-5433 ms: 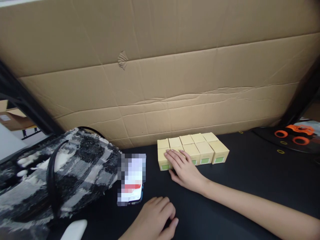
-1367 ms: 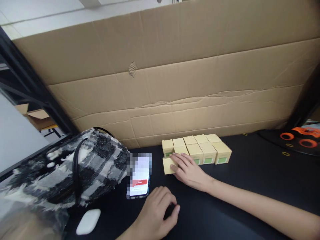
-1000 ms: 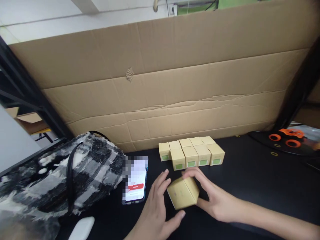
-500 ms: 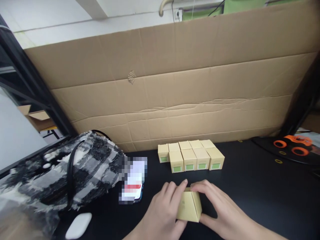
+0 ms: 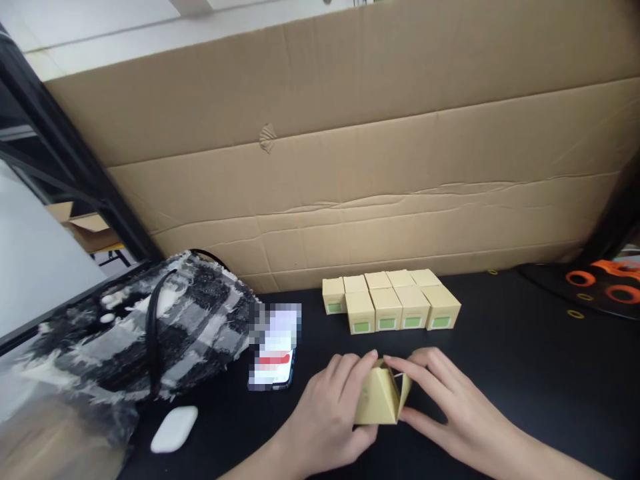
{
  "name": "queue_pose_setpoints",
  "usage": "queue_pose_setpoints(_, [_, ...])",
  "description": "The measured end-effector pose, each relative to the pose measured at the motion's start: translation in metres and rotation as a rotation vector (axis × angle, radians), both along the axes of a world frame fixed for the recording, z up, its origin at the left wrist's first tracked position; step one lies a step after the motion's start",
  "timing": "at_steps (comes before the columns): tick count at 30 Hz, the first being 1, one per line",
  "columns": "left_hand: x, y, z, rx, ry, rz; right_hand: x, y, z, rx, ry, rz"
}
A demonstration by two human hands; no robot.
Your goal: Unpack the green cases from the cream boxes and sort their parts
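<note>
Held box [image 5: 382, 402] — left side hidden behind left fingers [image 5: 356, 380]

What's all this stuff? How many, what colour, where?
held box: one, pale yellow, between hands
small boxes: nine, pale yellow, two rows behind it
phone: one, white screen, left of boxes
rounded item: one, white, near left
shaggy bag: one, black-white, left
plastic bag: one, clear, bottom left
wheeled toy: one, orange, right edge
rings: three, yellow, table's right
table: one, black, underneath
cardboard sheet: one, brown, behind table
carton: one, brown, far left
posts: two, black, both sides
wall: one, white, top left
left hand, right hand: two, bare, on held box
</note>
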State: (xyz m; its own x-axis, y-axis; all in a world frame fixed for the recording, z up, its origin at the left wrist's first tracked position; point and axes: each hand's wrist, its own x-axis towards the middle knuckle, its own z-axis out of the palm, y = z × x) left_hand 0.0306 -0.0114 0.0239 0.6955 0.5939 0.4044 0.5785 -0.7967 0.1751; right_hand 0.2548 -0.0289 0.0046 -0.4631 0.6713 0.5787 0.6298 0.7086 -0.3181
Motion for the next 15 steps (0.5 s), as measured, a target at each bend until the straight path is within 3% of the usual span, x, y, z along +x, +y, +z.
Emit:
queue_pose_setpoints(2, [-0.001, 0.001, 0.002, -0.016, -0.024, 0.046, 0.002, -0.003, 0.006, 0.045, 0.024, -0.006])
queue_pose_setpoints(4, [-0.002, 0.002, 0.005, -0.066, -0.050, 0.085, 0.003, -0.007, 0.014, 0.033, 0.022, 0.111])
queue_pose_setpoints(7, [-0.005, 0.003, 0.007, -0.104, -0.029, 0.071, 0.001, -0.013, 0.025, -0.152, 0.053, 0.318])
queue_pose_setpoints(10, [-0.007, 0.002, 0.004, 0.026, -0.004, 0.002, -0.002, -0.014, 0.028, -0.259, 0.071, 0.295])
queue_pose_setpoints(12, [-0.007, 0.001, 0.002, 0.142, 0.030, -0.037, -0.002, -0.012, 0.027, -0.142, -0.053, 0.263])
queue_pose_setpoints(15, [-0.007, 0.002, 0.002, 0.268, 0.069, -0.085, 0.001, -0.009, 0.025, 0.183, -0.359, 0.248])
